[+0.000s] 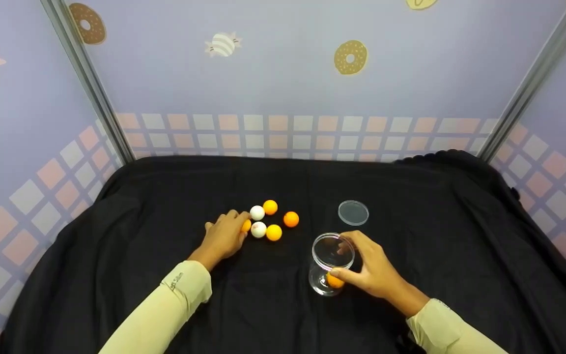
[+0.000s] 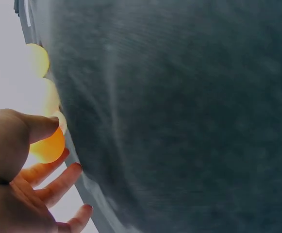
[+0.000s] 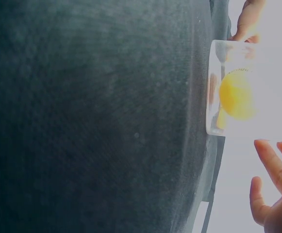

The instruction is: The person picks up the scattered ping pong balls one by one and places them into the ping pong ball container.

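My left hand [image 1: 225,233] pinches an orange ping-pong ball [image 1: 246,225] between thumb and fingers, close over the cloth. In the left wrist view, this ball [image 2: 49,146] shows between the thumb and the fingers. Right beside it lie a white ball [image 1: 259,229] and another white ball [image 1: 257,213], with more orange balls [image 1: 273,232] to their right. A clear jar [image 1: 323,255] stands upright and uncovered, with one orange ball [image 1: 335,280] at its bottom. My right hand [image 1: 374,268] holds the jar from the right, thumb in front and fingers behind near the rim.
A round clear lid [image 1: 353,213] lies flat behind the jar. Black cloth [image 1: 189,182] with folds covers the table. Patterned panels [image 1: 283,73] wall it in at the back and on both sides.
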{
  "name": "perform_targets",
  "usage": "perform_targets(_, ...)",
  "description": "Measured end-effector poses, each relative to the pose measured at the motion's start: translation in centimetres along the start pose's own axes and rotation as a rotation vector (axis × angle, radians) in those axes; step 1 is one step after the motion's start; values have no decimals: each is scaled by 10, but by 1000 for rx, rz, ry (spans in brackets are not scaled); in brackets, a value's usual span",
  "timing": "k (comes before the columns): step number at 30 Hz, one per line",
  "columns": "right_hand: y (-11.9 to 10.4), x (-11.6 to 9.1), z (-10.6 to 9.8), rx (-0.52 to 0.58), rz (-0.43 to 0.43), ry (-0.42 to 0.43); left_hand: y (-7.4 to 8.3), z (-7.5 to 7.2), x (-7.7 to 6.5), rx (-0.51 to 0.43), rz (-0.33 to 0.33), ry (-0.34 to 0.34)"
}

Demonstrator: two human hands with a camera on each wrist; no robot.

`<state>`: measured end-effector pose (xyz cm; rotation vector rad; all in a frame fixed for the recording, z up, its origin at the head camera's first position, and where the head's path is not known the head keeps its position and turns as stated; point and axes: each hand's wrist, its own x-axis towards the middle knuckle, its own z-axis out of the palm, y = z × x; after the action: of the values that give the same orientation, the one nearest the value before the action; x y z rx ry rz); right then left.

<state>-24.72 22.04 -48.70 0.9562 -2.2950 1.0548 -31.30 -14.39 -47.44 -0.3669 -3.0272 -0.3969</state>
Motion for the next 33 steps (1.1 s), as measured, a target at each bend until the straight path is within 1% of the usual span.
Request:
perform_targets(3, 0, 0, -1, 0, -1, 2, 6, -5, 1, -10, 16, 20)
perform_targets(6, -1, 0, -1, 3, -1, 2, 16, -12, 1, -16, 41, 44)
perform_targets(11, -1, 0, -1, -8, -3, 4, 43, -22, 0, -30, 95, 73)
perform_targets(14, -1, 0, -1, -7, -2, 2, 63, -28, -5, -51, 167, 131)
perform_targets(18, -2, 0, -1, -3, 6, -3, 91, -35, -14, -78, 303, 233)
perform_targets(21, -1, -1, -1, -5, 14, -6, 111, -40, -22, -96, 386, 276)
perform_targets(24, -2, -1, -1, -5, 25, -11, 129, -44, -30, -116, 435, 273)
perform_targets(27, -2, -1, -1, -4, 35, -18, 143, -47, -36, -128, 466, 246)
perform_targets(30, -2, -1, -1, -2, 41, -22, 153, -47, -41, -125, 485, 221)
perform_targets(33, -2, -1, -1, -1, 43, -28, 158, -45, -42, -118, 490, 195)
